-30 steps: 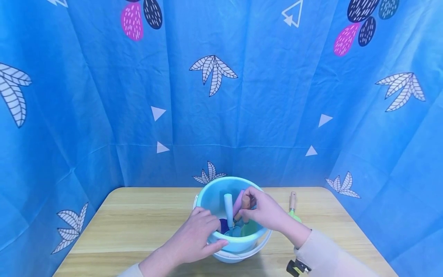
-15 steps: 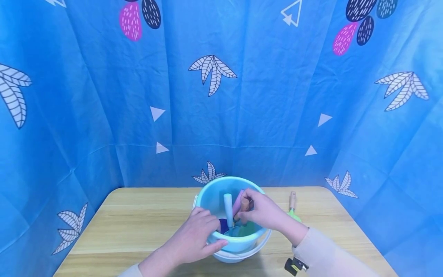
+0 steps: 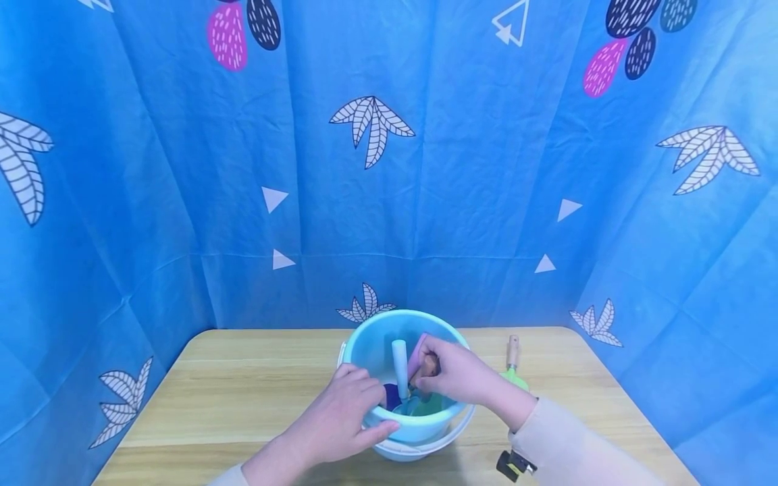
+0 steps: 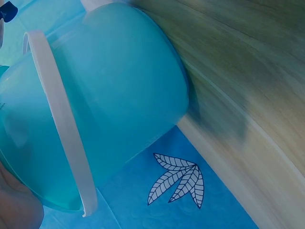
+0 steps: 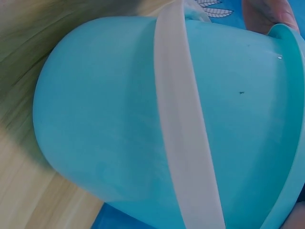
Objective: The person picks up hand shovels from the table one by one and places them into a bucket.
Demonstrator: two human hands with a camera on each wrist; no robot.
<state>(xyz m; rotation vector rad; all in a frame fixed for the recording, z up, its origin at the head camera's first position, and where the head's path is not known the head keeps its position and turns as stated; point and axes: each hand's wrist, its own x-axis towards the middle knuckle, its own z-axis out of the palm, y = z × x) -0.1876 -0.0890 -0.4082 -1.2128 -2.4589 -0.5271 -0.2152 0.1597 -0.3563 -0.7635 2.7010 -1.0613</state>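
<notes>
Plainly, the wooden handle (image 3: 430,365) sits inside the bucket (image 3: 416,433), toward its right side, with the right hand (image 3: 457,370) over it. Around it in the bucket are a purple handle (image 3: 417,356) just beside it, a light blue handle (image 3: 400,364) rising steeply, a dark blue piece (image 3: 392,397) and a green piece (image 3: 434,405).

Only the head view shows these contents; the 2 wrist views look at the bucket's outer wall, where the white carrying handle (image 5: 183,105) hangs across it, and the right wrist view adds a small dark mark (image 5: 241,92) near the rim.

The bucket stands on the worktop (image 3: 261,385), well apart from its left and right edges. To the right lies a green tool (image 3: 513,358) with a wooden grip, apart from the bucket. Behind the far edge hangs a blue patterned curtain (image 3: 468,202).

The right hand is narrow, thumb and fingers pinching the wooden handle; its lower end is hidden. The left hand (image 3: 346,418) grips the bucket's near left rim, fingers hooked inside and thumb outside.
</notes>
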